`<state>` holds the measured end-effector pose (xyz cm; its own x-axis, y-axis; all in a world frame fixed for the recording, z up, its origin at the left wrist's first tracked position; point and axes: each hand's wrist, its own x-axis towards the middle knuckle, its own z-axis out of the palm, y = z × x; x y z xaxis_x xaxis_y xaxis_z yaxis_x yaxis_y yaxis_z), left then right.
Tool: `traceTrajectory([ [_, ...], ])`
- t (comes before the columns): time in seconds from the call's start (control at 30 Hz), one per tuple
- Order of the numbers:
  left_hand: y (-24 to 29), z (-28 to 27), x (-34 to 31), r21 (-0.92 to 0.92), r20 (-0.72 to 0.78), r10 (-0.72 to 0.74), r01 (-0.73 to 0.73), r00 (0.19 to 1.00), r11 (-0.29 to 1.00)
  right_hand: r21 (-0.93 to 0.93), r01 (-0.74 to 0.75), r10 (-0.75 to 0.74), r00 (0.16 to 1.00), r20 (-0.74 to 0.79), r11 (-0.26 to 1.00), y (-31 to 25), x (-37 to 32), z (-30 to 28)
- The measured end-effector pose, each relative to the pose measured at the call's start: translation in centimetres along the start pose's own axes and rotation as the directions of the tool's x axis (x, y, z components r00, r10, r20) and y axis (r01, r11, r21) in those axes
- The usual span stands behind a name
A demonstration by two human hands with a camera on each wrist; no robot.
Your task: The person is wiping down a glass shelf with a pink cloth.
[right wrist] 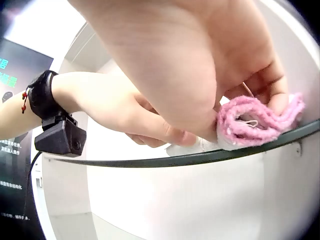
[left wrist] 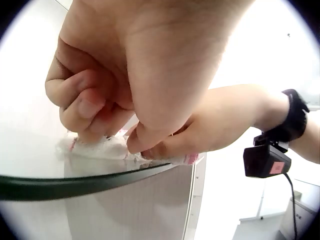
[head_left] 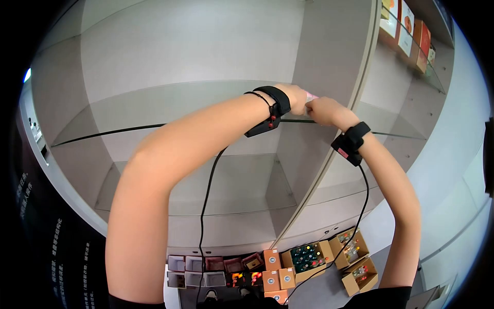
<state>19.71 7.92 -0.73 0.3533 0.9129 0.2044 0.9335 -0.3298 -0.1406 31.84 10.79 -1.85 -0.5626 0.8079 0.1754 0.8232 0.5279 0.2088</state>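
A small white towel with pink edging (right wrist: 245,125) lies rolled up at the front edge of the glass shelf (head_left: 206,103). Its spiral pink end shows in the right wrist view, beside the cabinet's side panel. My right hand (head_left: 329,112) pinches the roll near that end, thumb in front and fingers behind. Close beside it my left hand (head_left: 293,98) holds the other part of the white cloth (left wrist: 100,149), fingers curled down onto it. In the head view the hands cover most of the towel, leaving a bit of pink between them.
A second glass shelf (head_left: 231,180) sits lower in the cabinet. Boxes (head_left: 406,28) stand on a shelf at upper right. On the floor are grey bins (head_left: 194,263), orange boxes (head_left: 271,260) and cartons of bottles (head_left: 307,257). Black cables (head_left: 208,190) hang from both wrist cameras.
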Motion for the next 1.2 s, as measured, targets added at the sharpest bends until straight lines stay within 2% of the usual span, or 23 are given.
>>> traceTrajectory([
  [0.03, -0.4, 0.2, 0.0, 0.001, 0.017, -0.009, 0.009, 1.0, 1.0, -0.007, 0.012, -0.012, 1.0, 0.004, 1.0, -0.1, -0.1, -0.2],
  [0.07, -1.1, 0.4, -0.2, -0.012, -0.022, 0.041, -0.042, 0.999, 0.999, -0.013, 0.025, -0.025, 1.0, 0.008, 1.0, -0.6, -0.1, -0.3],
  [0.1, -1.8, 0.9, -0.4, -0.028, -0.06, 0.089, -0.09, 0.994, 0.996, 0.019, 0.072, -0.073, 0.997, 0.001, 0.997, -1.4, -0.4, -0.7],
  [0.17, -2.3, -0.1, -2.7, -0.021, -0.07, 0.142, -0.144, 0.987, 0.989, 0.097, 0.059, -0.065, 0.995, 0.069, 0.994, -3.1, -0.5, -1.5],
  [0.37, -5.9, -0.9, -8.9, 0.051, 0.062, -0.045, 0.042, 0.997, 0.998, 0.023, 0.224, -0.225, 0.972, 0.062, 0.974, -9.8, 0.8, -2.7],
  [0.43, -8.6, -0.6, -11.2, 0.039, -0.082, 0.054, -0.051, 0.995, 0.998, 0.058, 0.301, -0.303, 0.952, 0.032, 0.952, -12.5, 1.6, -3.1],
  [0.5, -10.7, -0.8, -14.1, 0.012, -0.08, -0.011, 0.012, 0.997, 1.0, 0.105, 0.412, -0.414, 0.91, 0.0, 0.905, -15.4, 2.2, -3.3],
  [0.6, -14.1, -1.2, -19.1, -0.04, -0.155, 0.039, -0.046, 0.987, 0.998, 0.221, 0.5, -0.507, 0.861, -0.029, 0.837, -20.0, 3.7, -3.8],
  [0.63, -15.4, -1.0, -20.2, 0.022, -0.092, -0.088, 0.091, 0.992, 0.996, 0.19, 0.562, -0.556, 0.827, -0.085, 0.805, -21.5, 4.5, -3.7],
  [0.67, -16.8, -0.8, -21.7, 0.008, -0.053, -0.171, 0.171, 0.984, 0.985, 0.155, 0.617, -0.601, 0.787, -0.139, 0.772, -22.9, 5.2, -3.4],
  [0.77, -17.8, -0.3, -26.7, -0.025, -0.107, -0.243, 0.242, 0.964, 0.97, 0.172, 0.716, -0.67, 0.695, -0.261, 0.676, -26.3, 4.5, -3.9],
  [0.8, -16.0, -0.9, -28.3, 0.012, -0.085, -0.279, 0.281, 0.957, 0.96, 0.162, 0.74, -0.687, 0.668, -0.286, 0.653, -27.2, 3.9, -4.0],
  [0.83, -15.2, -0.8, -29.9, 0.093, -0.121, -0.277, 0.289, 0.953, 0.953, 0.031, 0.769, -0.7, 0.598, -0.391, 0.639, -28.2, 3.8, -3.1],
  [0.87, -14.3, -0.4, -31.6, 0.047, -0.179, -0.285, 0.297, 0.942, 0.954, -0.1, 0.775, -0.712, 0.512, -0.481, 0.624, -29.1, 3.8, -2.0],
  [0.9, -13.5, 0.2, -33.1, 0.067, -0.167, -0.28, 0.294, 0.945, 0.953, -0.15, 0.813, -0.748, 0.424, -0.51, 0.563, -29.5, 2.5, -1.1],
  [0.93, -12.0, 0.6, -34.5, 0.019, -0.134, -0.317, 0.322, 0.939, 0.946, -0.2, 0.845, -0.779, 0.332, -0.531, 0.496, -29.9, 0.4, 0.1],
  [0.97, -10.2, 1.1, -35.7, -0.119, -0.095, -0.412, 0.4, 0.906, 0.909, -0.188, 0.888, -0.774, 0.242, -0.584, 0.42, -30.1, -1.8, 1.6],
  [1.0, -8.4, 1.9, -36.9, -0.195, -0.094, -0.443, 0.42, 0.892, 0.886, -0.179, 0.924, -0.757, 0.154, -0.635, 0.338, -30.2, -4.3, 3.2],
  [1.07, -5.5, 5.2, -39.4, -0.378, -0.092, -0.507, 0.441, 0.857, 0.814, 0.059, 0.94, -0.764, 0.308, -0.567, 0.335, -30.3, -9.5, 7.1],
  [1.1, -4.5, 6.9, -40.8, -0.451, -0.005, -0.517, 0.459, 0.856, 0.766, 0.26, 0.922, -0.765, 0.384, -0.517, 0.287, -29.9, -11.6, 9.1],
  [1.13, -3.4, 9.0, -42.0, -0.554, 0.02, -0.528, 0.449, 0.849, 0.701, 0.378, 0.89, -0.72, 0.436, -0.54, 0.255, -29.7, -13.3, 11.7],
  [1.17, -2.4, 11.3, -43.1, -0.659, 0.103, -0.575, 0.489, 0.811, 0.571, 0.498, 0.834, -0.674, 0.511, -0.535, 0.237, -29.2, -14.6, 14.3],
  [1.2, -1.7, 14.0, -44.2, -0.708, 0.125, -0.622, 0.509, 0.773, 0.49, 0.648, 0.695, -0.679, 0.64, -0.359, 0.313, -28.5, -15.9, 15.9],
])
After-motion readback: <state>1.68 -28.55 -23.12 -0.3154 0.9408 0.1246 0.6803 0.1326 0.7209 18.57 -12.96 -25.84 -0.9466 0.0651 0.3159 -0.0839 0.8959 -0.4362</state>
